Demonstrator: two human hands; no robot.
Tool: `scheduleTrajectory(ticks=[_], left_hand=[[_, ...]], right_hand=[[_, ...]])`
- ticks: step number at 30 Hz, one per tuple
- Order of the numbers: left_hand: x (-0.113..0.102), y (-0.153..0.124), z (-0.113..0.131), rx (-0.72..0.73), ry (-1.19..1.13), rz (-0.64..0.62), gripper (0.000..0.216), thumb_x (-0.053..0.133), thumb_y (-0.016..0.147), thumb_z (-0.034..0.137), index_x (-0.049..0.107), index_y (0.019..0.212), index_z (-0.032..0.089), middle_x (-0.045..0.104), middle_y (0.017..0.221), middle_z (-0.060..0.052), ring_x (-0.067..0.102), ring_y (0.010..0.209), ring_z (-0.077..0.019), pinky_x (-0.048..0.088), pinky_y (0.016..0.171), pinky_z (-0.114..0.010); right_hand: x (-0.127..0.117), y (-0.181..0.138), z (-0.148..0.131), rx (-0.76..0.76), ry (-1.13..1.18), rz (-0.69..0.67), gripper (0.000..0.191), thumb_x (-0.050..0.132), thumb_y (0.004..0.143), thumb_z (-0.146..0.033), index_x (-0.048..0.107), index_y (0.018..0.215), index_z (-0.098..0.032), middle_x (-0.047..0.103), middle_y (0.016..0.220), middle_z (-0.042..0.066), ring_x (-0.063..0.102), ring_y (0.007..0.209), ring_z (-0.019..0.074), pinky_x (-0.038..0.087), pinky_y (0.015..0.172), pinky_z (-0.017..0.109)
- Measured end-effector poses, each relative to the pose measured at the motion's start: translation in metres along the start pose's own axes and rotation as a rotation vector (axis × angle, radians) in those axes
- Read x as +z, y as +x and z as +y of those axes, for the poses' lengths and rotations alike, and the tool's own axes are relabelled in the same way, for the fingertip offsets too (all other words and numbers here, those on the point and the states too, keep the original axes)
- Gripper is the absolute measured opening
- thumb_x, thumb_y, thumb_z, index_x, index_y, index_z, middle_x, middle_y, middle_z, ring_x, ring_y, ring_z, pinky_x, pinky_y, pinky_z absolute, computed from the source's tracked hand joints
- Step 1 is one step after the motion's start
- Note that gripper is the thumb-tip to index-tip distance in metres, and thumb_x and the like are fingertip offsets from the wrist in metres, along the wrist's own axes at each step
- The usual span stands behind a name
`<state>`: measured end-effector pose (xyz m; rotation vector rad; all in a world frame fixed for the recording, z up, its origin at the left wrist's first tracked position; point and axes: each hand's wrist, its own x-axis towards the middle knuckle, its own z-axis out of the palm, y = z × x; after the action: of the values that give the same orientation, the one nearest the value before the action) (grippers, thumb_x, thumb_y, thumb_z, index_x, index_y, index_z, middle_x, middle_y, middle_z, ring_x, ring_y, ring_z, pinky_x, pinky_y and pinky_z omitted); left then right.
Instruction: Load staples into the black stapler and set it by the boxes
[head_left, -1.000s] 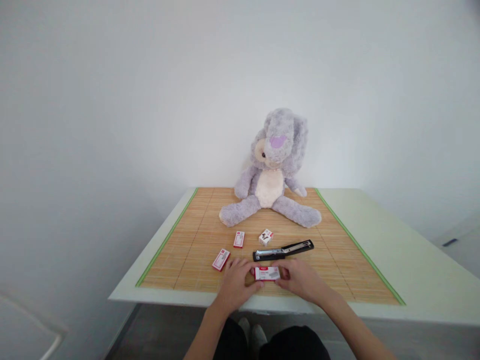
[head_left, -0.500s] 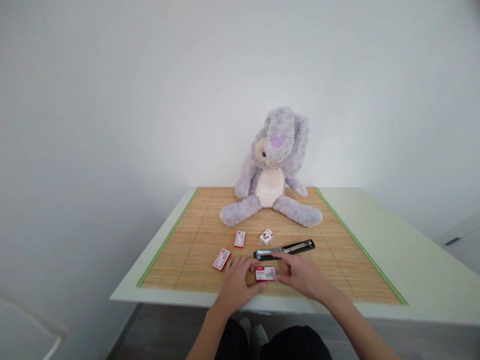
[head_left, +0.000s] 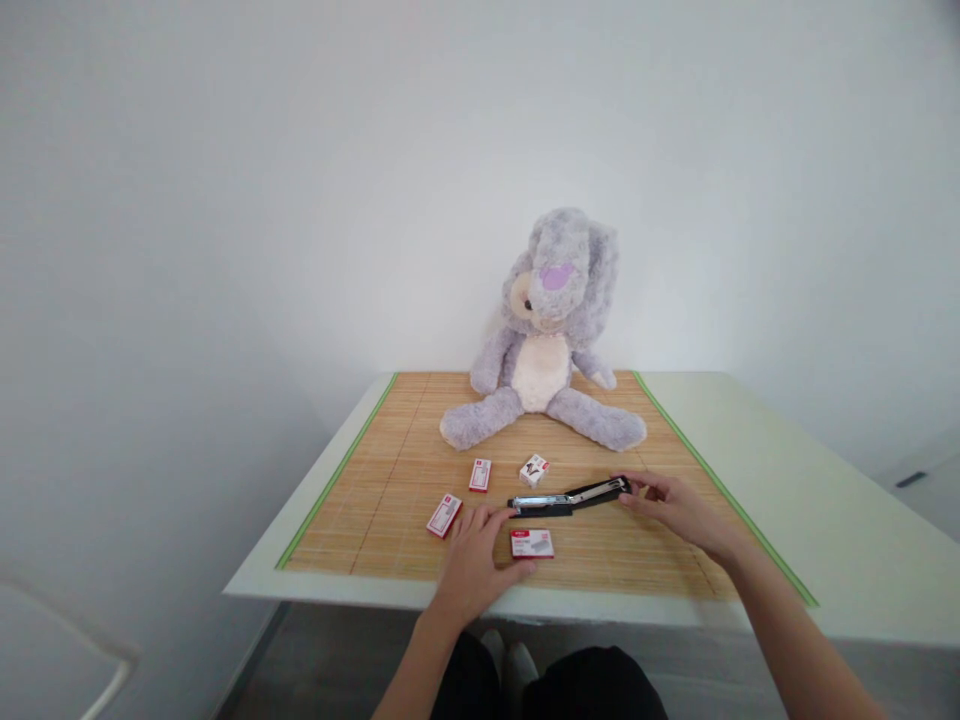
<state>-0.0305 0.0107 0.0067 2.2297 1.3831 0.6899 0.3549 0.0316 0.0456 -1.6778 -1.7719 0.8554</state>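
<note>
A black stapler [head_left: 541, 505] lies opened out on the bamboo mat, its metal rail showing. My right hand [head_left: 673, 508] pinches the stapler's right end between thumb and fingers. My left hand [head_left: 478, 560] rests with fingers apart at the mat's front; its fingertips reach the stapler's left end, though whether they touch it I cannot tell. Just right of that hand lies a red and white staple box [head_left: 532, 544]. A second small red and white box [head_left: 445, 515] sits left of its fingers.
Farther back lie another red and white box [head_left: 480, 475] and a small white box [head_left: 535, 470] with a dark picture. A grey plush rabbit [head_left: 546, 375] sits against the wall. The bamboo mat [head_left: 375, 500] has green edges and covers part of a white table [head_left: 817, 540].
My right hand has left the front staple box and moved right to the stapler's right end, taking hold of it. My left hand stays nearly in place.
</note>
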Motion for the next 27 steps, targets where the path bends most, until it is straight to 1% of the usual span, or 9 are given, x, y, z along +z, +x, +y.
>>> scheduleTrajectory(ticks=[3,5,7,9,12,15,18,23,27], left_hand=[[0.0,0.001,-0.001,0.004,0.005,0.0,0.07,0.078,0.077,0.059,0.056,0.14,0.037,0.06,0.133,-0.004,0.052,0.125,-0.0294,0.038,0.11,-0.045],[0.0,0.001,-0.001,0.004,0.004,-0.004,0.07,0.078,0.078,0.058,0.055,0.141,0.037,0.06,0.134,-0.004,0.051,0.125,-0.0295,0.038,0.11,-0.045],[0.001,0.001,-0.001,0.0,0.007,-0.006,0.071,0.079,0.077,0.057,0.055,0.141,0.037,0.06,0.134,-0.004,0.052,0.124,-0.03,0.039,0.109,-0.046],[0.001,0.001,-0.001,-0.004,0.014,-0.002,0.071,0.079,0.077,0.056,0.054,0.141,0.037,0.061,0.133,-0.005,0.052,0.124,-0.0303,0.039,0.109,-0.046],[0.002,0.001,0.0,-0.005,0.026,0.006,0.072,0.08,0.077,0.056,0.054,0.141,0.036,0.061,0.132,-0.004,0.053,0.122,-0.0302,0.038,0.108,-0.046],[0.002,0.0,0.002,-0.001,0.038,0.009,0.069,0.078,0.078,0.056,0.054,0.14,0.036,0.061,0.133,-0.004,0.053,0.122,-0.0299,0.039,0.107,-0.045],[0.002,-0.001,0.003,0.004,0.041,0.008,0.066,0.076,0.081,0.055,0.054,0.14,0.035,0.061,0.134,-0.005,0.052,0.124,-0.0299,0.038,0.108,-0.045],[0.001,-0.001,0.004,0.01,0.056,-0.006,0.063,0.072,0.084,0.056,0.054,0.141,0.036,0.061,0.133,-0.004,0.051,0.124,-0.0295,0.037,0.108,-0.045],[0.001,-0.002,0.004,0.01,0.058,0.006,0.062,0.071,0.084,0.057,0.055,0.14,0.035,0.061,0.133,-0.005,0.051,0.124,-0.0297,0.037,0.108,-0.045]], right_hand=[[0.009,0.001,-0.012,-0.002,0.064,0.058,0.062,0.068,0.083,-0.066,0.071,0.127,-0.023,0.063,0.076,0.0,0.054,0.07,0.0171,0.041,0.062,0.029],[0.013,0.003,-0.023,-0.043,0.113,0.065,0.059,0.069,0.083,-0.064,0.071,0.127,-0.025,0.069,0.087,0.003,0.058,0.076,0.0185,0.045,0.068,0.03],[0.018,0.006,-0.037,-0.103,0.158,0.057,0.054,0.071,0.083,-0.062,0.072,0.124,-0.027,0.072,0.105,0.005,0.061,0.083,0.0195,0.049,0.074,0.031],[0.025,0.01,-0.052,-0.152,0.182,0.041,0.051,0.072,0.083,-0.061,0.073,0.122,-0.028,0.07,0.118,0.006,0.062,0.088,0.0199,0.051,0.076,0.032],[0.038,0.017,-0.071,-0.226,0.171,0.012,0.046,0.072,0.085,-0.058,0.074,0.121,-0.029,0.066,0.127,0.005,0.062,0.089,0.0185,0.051,0.076,0.031],[0.05,0.023,-0.087,-0.273,0.125,-0.007,0.043,0.072,0.086,-0.055,0.076,0.119,-0.028,0.065,0.127,0.005,0.061,0.084,0.0161,0.05,0.073,0.03],[0.061,0.027,-0.101,-0.307,0.076,-0.038,0.039,0.072,0.087,-0.053,0.078,0.116,-0.028,0.065,0.121,0.005,0.061,0.088,0.0176,0.049,0.074,0.03],[0.078,0.031,-0.115,-0.365,0.051,-0.082,0.033,0.074,0.087,-0.046,0.078,0.115,-0.029,0.066,0.113,0.005,0.062,0.104,0.0227,0.05,0.089,0.034],[0.092,0.038,-0.115,-0.401,-0.009,-0.089,0.027,0.076,0.087,-0.04,0.079,0.111,-0.03,0.066,0.11,0.004,0.063,0.103,0.022,0.049,0.094,0.035]])
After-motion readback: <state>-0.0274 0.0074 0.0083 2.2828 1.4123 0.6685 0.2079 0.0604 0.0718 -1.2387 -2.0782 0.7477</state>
